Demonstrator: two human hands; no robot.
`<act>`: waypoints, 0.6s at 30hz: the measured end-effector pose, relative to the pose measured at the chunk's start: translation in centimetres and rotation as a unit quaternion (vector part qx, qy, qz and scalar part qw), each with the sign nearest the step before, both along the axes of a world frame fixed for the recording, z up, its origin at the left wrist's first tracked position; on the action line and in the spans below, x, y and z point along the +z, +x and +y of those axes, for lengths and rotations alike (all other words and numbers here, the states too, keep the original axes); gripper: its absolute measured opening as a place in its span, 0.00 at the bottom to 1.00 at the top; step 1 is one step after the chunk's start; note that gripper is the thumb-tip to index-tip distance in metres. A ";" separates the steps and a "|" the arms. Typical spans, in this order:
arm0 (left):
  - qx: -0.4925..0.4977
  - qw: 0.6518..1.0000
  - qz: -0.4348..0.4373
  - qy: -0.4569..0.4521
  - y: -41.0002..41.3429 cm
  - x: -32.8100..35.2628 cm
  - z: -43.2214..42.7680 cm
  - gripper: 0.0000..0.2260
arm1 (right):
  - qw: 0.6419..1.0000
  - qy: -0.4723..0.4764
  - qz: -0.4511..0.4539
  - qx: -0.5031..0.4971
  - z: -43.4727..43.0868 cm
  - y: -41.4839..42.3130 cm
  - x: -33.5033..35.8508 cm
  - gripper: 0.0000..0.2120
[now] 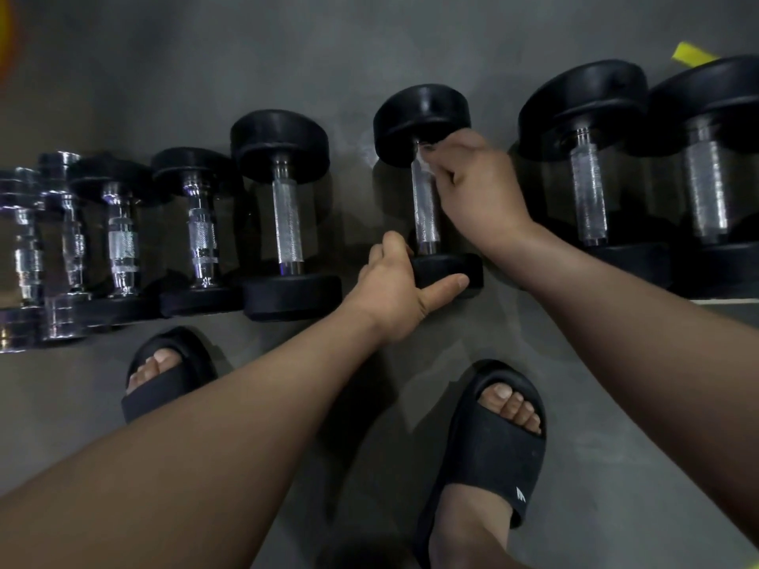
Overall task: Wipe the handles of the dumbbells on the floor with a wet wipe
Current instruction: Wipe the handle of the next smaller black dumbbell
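Note:
A row of dumbbells lies on the grey floor. The one in the middle has black round heads and a knurled steel handle [425, 207]. My right hand [476, 182] pinches a small white wet wipe [423, 160] against the far end of that handle, just below the far head [421, 117]. My left hand [394, 289] grips the near black head [451, 266], thumb along its front edge. Most of the wipe is hidden under my fingers.
Left of it stand a larger black dumbbell [287, 215] and several smaller chrome ones [123, 244]. Two big black dumbbells [591, 190] lie to the right. My feet in black slides [497, 441] stand close in front. A yellow strip [692, 55] shows at the far right.

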State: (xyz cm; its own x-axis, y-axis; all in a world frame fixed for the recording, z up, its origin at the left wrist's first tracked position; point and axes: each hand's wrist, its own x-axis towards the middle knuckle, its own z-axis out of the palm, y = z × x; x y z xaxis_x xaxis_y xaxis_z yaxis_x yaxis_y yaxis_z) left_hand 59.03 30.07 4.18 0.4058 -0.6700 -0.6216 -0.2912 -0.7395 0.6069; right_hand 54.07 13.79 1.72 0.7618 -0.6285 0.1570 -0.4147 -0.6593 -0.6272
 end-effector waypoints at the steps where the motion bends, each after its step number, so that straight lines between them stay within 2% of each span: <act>1: 0.001 1.000 0.001 -0.001 0.0 0.0 0.0 0.32 | 1.000 0.008 -0.002 -0.017 0.0 -0.3 -0.1 0.09; 3: 0.001 1.000 0.000 -0.003 -0.1 -0.1 0.0 0.32 | 0.999 0.021 0.000 -0.040 -0.2 -0.7 -0.4 0.08; 10: -0.006 1.000 -0.007 0.000 -0.3 -0.1 -0.2 0.32 | 0.999 0.033 -0.020 -0.030 0.0 0.3 0.1 0.09; 15: 0.004 1.000 -0.006 -0.011 -0.1 -0.3 0.2 0.30 | 0.998 0.044 -0.025 0.033 0.9 -1.9 0.2 0.07; 18: 0.003 1.000 -0.010 -0.012 -0.4 -0.2 0.0 0.30 | 0.999 0.027 -0.010 0.020 -0.4 -0.6 0.5 0.09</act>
